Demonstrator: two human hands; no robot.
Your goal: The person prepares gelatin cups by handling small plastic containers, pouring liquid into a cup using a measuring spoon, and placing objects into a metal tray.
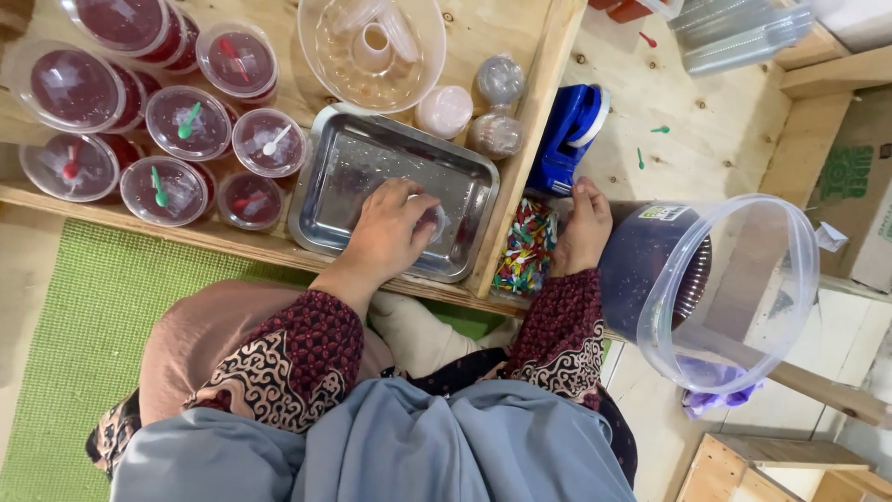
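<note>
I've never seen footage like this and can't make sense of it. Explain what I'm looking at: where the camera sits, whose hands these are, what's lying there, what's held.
There is no machine here. The single picture comes from a camera worn on a person's head, looking down past their lap at a low wooden table. The left hand rests in a metal tray, closed over a small clear cup. The right hand steadies a large clear tub tipped on its side, dark inside. Between the hands lies a pile of small coloured spoons. To the left stand sealed cups of red drink, each with a little spoon on its lid. A blue tape dispenser sits above the right hand.
</note>
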